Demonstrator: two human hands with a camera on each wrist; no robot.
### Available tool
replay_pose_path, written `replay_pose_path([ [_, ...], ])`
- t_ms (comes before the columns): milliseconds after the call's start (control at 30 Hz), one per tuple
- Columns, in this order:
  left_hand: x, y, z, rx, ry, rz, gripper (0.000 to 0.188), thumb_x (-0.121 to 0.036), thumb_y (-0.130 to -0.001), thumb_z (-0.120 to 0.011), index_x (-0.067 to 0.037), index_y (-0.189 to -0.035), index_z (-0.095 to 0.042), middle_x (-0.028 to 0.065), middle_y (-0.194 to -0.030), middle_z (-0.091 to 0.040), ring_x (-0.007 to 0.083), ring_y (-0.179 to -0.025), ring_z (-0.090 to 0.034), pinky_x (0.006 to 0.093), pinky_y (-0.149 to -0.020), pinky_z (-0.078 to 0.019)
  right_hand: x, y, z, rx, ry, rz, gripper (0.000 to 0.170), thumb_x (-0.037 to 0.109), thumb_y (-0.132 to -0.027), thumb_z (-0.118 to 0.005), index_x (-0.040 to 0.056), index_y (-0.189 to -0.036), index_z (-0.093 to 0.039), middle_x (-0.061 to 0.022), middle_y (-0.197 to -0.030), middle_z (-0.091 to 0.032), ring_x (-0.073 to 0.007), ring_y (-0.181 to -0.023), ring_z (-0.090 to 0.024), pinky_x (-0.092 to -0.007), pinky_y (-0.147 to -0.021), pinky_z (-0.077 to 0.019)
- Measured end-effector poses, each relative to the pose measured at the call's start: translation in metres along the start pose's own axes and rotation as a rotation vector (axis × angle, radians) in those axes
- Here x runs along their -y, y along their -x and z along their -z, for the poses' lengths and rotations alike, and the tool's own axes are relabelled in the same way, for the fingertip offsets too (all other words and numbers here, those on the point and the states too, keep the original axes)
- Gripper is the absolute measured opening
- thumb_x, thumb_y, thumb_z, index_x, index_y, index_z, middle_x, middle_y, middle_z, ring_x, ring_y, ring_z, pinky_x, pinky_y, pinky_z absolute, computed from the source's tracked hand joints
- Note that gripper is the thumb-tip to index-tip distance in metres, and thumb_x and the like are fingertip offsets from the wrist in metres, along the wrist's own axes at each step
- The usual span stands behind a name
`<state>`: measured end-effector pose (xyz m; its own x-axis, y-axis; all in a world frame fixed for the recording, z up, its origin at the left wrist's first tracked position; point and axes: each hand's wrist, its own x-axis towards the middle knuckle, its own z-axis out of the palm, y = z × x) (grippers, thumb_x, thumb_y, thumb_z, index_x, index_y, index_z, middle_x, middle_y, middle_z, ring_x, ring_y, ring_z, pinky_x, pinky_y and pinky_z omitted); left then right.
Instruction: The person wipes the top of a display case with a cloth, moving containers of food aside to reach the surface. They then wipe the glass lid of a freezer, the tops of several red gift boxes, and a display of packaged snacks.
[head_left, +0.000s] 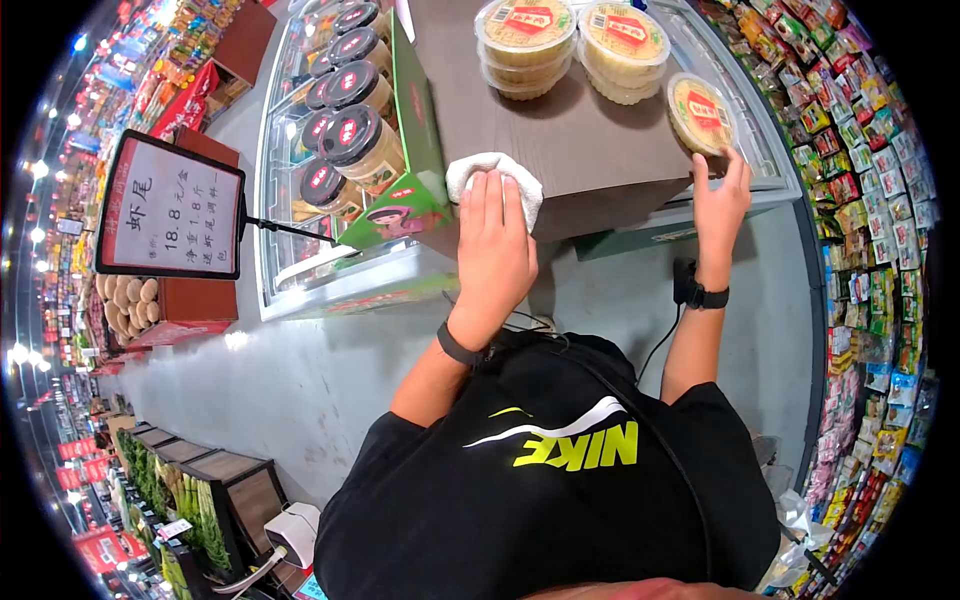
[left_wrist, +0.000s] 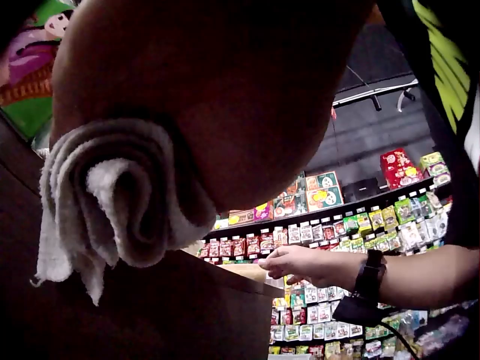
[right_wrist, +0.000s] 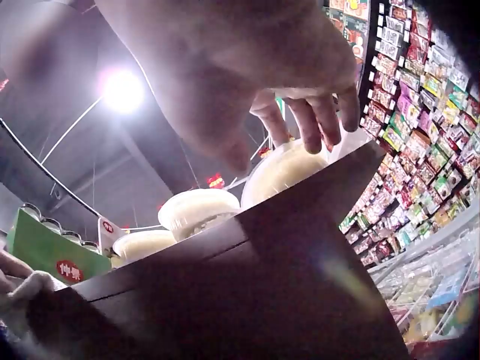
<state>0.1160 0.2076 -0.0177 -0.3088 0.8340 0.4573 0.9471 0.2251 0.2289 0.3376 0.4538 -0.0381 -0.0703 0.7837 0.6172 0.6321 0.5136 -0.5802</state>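
Note:
My left hand [head_left: 495, 240] lies with straight fingers on a folded white cloth [head_left: 462, 172] at the near left corner of the brown counter top [head_left: 600, 170]. In the left wrist view the cloth [left_wrist: 124, 199] shows thick folds beneath the hand; the thumb is hidden. At the counter's right end, my right hand [head_left: 720, 205] has its fingertips right at the near rim of a single round clear-lidded tub [head_left: 700, 112] with a red label. In the right wrist view, loosely bent fingers hang over this tub [right_wrist: 289, 172], thumb apart from them.
Two stacks of similar tubs, one stack [head_left: 525, 45] left of the other [head_left: 622, 50], stand farther back. Black-lidded jars [head_left: 352, 133] fill a green box [head_left: 420, 120] on the left. A price sign [head_left: 172, 205] stands beyond. Packaged goods [head_left: 880, 220] line the right side.

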Motion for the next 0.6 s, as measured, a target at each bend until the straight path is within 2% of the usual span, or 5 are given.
replay_pose_path([
  [167, 0.001, 0.000, -0.001, 0.017, 0.010, 0.012, 0.070, -0.007, -0.077, -0.069, 0.010, -0.142, -0.046, 0.0283, -0.150, -0.044, 0.0449, -0.144, -0.038, 0.0544, -0.122, -0.0275, -0.013, -0.020, -0.014, 0.144, 0.383, 0.172, 0.063, 0.044, -0.096, -0.066, 0.0051, -0.143, -0.053, -0.0191, -0.147, -0.055, -0.0357, -0.138, -0.048, -0.0549, -0.109, -0.0362],
  [300, 0.000, 0.001, -0.002, 0.004, 0.012, 0.008, 0.070, -0.007, -0.078, -0.069, 0.011, -0.142, -0.046, 0.0285, -0.150, -0.044, 0.0450, -0.145, -0.038, 0.0544, -0.122, -0.0271, -0.007, -0.035, -0.012, 0.214, 0.383, 0.131, 0.063, 0.042, -0.096, -0.066, 0.0063, -0.146, -0.052, -0.0169, -0.144, -0.058, -0.0362, -0.135, -0.051, -0.0554, -0.107, -0.0376],
  [400, -0.002, -0.002, -0.001, -0.004, 0.015, 0.019, 0.067, -0.004, -0.081, -0.064, 0.009, -0.143, -0.045, 0.0269, -0.149, -0.045, 0.0449, -0.143, -0.038, 0.0537, -0.121, -0.0291, -0.005, -0.037, -0.011, 0.079, 0.237, 0.131, 0.051, 0.037, -0.095, -0.068, 0.0069, -0.135, -0.060, -0.0143, -0.128, -0.066, -0.0351, -0.121, -0.060, -0.0510, -0.100, -0.0433],
  [467, -0.001, -0.001, -0.003, -0.010, -0.012, 0.006, 0.066, -0.003, -0.080, -0.064, 0.009, -0.143, -0.045, 0.0271, -0.149, -0.044, 0.0453, -0.143, -0.039, 0.0537, -0.121, -0.0295, -0.004, -0.030, -0.008, -0.020, 0.084, 0.117, 0.030, 0.028, -0.092, -0.071, 0.0065, -0.112, -0.068, -0.0112, -0.108, -0.068, -0.0328, -0.103, -0.063, -0.0454, -0.090, -0.0474],
  [600, -0.005, -0.001, 0.000, -0.011, -0.005, 0.017, 0.066, -0.003, -0.080, -0.063, 0.010, -0.142, -0.045, 0.0273, -0.149, -0.045, 0.0455, -0.142, -0.039, 0.0536, -0.121, -0.0297, -0.006, -0.028, -0.014, 0.040, 0.032, 0.248, 0.013, 0.018, -0.092, -0.069, 0.0050, -0.093, -0.069, -0.0108, -0.099, -0.065, -0.0309, -0.094, -0.064, -0.0421, -0.087, -0.0489],
])
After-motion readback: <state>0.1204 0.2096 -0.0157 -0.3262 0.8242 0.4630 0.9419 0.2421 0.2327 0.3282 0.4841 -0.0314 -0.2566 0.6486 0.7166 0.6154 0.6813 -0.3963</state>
